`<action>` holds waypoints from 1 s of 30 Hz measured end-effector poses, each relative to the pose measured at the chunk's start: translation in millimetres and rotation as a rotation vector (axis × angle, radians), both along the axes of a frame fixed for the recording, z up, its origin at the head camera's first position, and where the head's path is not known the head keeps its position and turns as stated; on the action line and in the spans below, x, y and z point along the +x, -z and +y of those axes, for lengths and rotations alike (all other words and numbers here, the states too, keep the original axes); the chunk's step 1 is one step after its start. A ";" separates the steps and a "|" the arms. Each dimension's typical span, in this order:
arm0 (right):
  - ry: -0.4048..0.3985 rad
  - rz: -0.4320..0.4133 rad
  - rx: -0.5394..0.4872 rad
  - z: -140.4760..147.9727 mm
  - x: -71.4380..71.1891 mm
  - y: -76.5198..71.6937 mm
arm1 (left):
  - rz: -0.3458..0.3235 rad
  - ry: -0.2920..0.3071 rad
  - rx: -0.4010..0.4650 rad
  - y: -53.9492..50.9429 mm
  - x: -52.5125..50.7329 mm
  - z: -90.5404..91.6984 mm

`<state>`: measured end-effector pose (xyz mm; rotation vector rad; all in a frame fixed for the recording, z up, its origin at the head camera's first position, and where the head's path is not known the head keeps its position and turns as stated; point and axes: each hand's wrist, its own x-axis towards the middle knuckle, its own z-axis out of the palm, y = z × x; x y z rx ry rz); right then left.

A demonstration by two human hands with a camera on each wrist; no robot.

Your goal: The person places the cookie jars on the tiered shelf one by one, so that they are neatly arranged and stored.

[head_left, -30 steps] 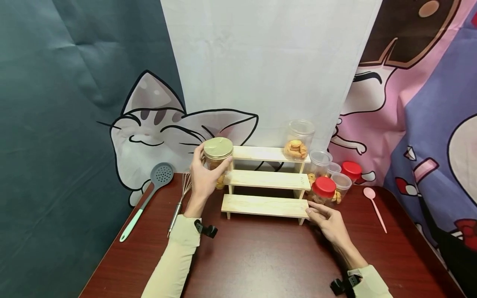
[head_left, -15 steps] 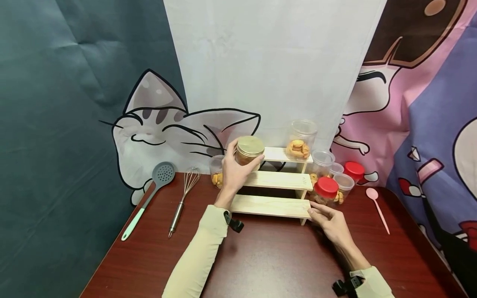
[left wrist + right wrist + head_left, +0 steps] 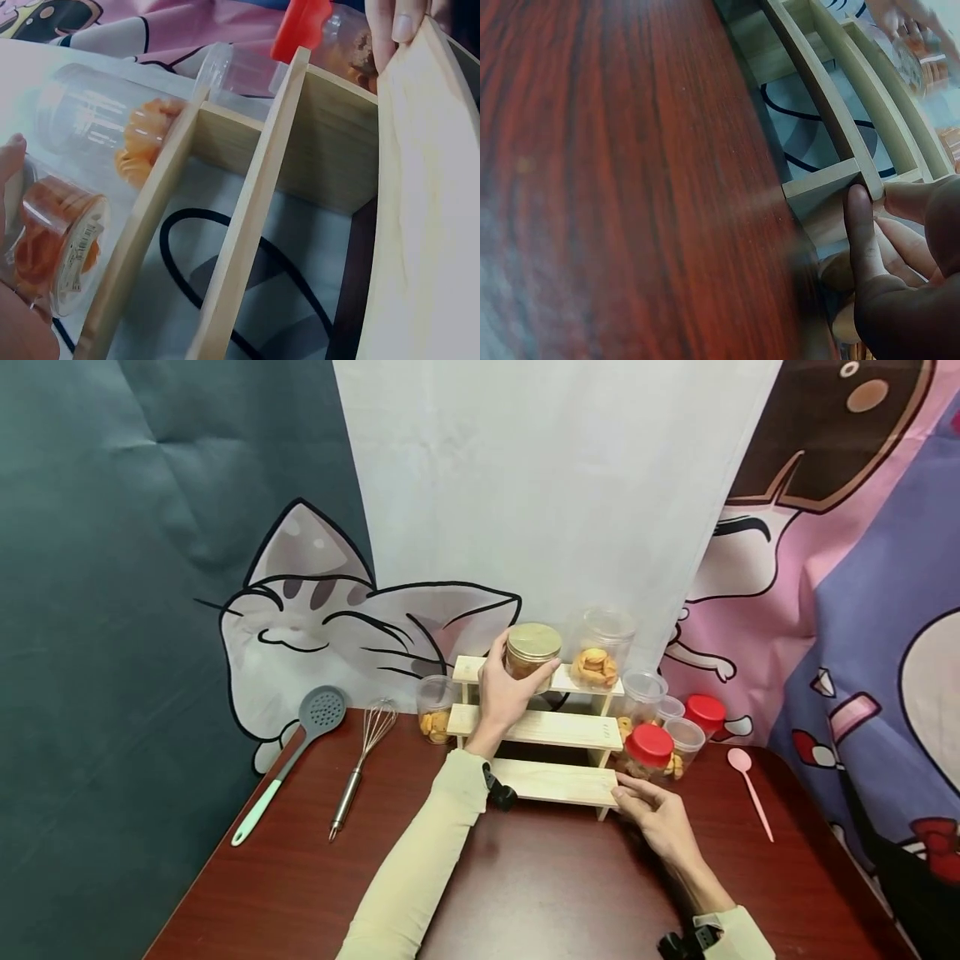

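My left hand [image 3: 508, 693] grips a clear jar with a gold lid [image 3: 534, 642] by its sides, just above the top tier of a three-step wooden display shelf [image 3: 558, 727]. Orange-brown snacks and a label on its base show on the jar [image 3: 56, 244] in the left wrist view, tilted by that camera's angle. To its right, a clear jar of cookies [image 3: 597, 664] stands on the top tier. My right hand [image 3: 662, 825] pinches the right end of the lowest step; in the right wrist view the thumb [image 3: 862, 232] presses its front corner.
Right of the shelf stand several jars, among them a red-lidded jar [image 3: 650, 745]. Another clear cookie jar [image 3: 435, 710] is behind its left end. A whisk [image 3: 362, 764] and a slotted turner [image 3: 296, 752] lie at left, a pink spoon [image 3: 750, 789] at right.
My left hand has carried the gold-lidded jar rightwards from beside the shelf's left end to over the top tier, uncovering the cookie jar behind. My right hand keeps its place on the lowest step.
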<state>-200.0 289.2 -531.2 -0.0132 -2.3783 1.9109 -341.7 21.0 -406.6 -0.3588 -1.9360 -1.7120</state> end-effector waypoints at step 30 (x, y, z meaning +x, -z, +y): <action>0.025 0.016 0.015 -1.9 0.4 2.3 | -0.101 -0.006 -0.476 13.0 -14.9 -15.5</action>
